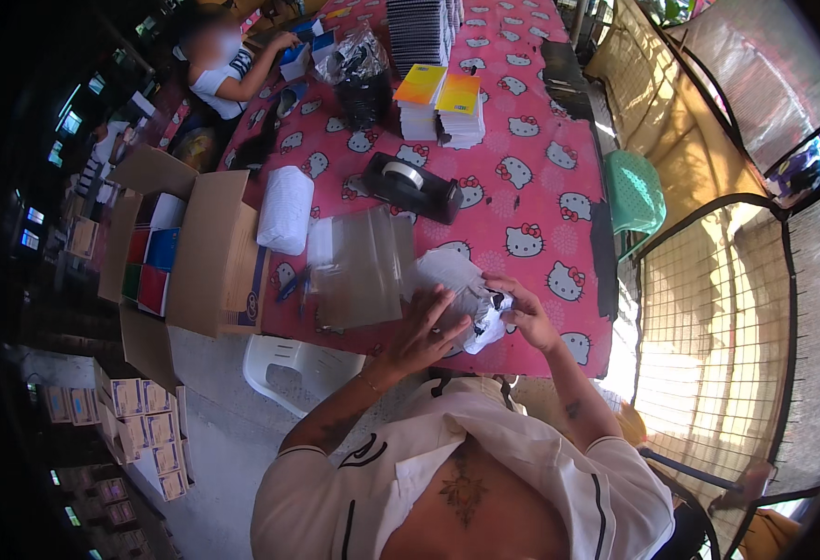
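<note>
In the middle of the frame, I have the left hand [426,322] spread flat against a white packet [452,271], and the right hand [528,317] half-curled at its crumpled lower-right end, though I can't tell how firmly it grips. I judge the work partway: the packet's upper part looks fairly smooth, its end not yet flattened. Clear plastic sleeves [354,266] lie just left, a black tape dispenser [436,196] above, an open carton [206,257] further left.
</note>
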A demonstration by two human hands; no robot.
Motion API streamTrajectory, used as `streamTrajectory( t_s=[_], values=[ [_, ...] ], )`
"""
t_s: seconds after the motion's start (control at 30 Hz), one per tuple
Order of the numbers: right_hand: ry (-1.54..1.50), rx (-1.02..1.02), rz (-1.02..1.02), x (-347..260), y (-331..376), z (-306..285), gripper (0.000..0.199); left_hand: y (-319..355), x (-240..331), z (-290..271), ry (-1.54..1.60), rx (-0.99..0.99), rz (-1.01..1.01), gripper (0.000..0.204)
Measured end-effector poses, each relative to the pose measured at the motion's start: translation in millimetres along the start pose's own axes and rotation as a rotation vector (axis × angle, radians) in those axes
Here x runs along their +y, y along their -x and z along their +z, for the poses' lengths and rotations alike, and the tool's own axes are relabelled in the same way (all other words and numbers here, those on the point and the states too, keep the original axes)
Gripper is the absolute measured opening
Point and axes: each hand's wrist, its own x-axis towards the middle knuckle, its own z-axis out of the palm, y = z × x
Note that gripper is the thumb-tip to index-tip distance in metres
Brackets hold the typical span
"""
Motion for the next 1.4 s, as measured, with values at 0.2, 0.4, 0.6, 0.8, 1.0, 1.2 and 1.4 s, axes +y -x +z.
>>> streamTrajectory(
  t_s=[0.2, 0.4, 0.6, 0.8, 1.0, 1.2, 1.4],
  values=[
    [0.392, -0.040, 0.132, -15, 37, -18, 0.068, -8, 50, -26, 0.164, -0.144, -0.132, 0.053],
    [0.079, 0.133, 0.210, 0, 48, -29, 0.054, -49, 64, -30, 0.197, -0.170, -0.315, 0.039],
    [0.482, -0.061, 0.096, -29, 22, 23, 0.052, -28, 55, -12, 0.244, -0.077, -0.210, 0.016],
    [0.642, -0.023, -0.041, -23, 16, 25, 0.050, -8, 53, -9, 0.340, 0.185, -0.268, 0.013],
    [0.848, -0.097, -0.032, -39, 6, 49, 0.057, -7, 37, -18, 0.076, 0.272, -0.481, 0.009],
    [1.235, -0.180, -0.085, -31, -23, 81, 0.070, -26, -42, -39, 0.017, 0.482, -0.690, 0.010],
    [0.949, -0.185, 0.022, -28, -34, 58, 0.068, 5, -20, -42, 0.042, 0.322, -0.722, 0.012]
  ],
)
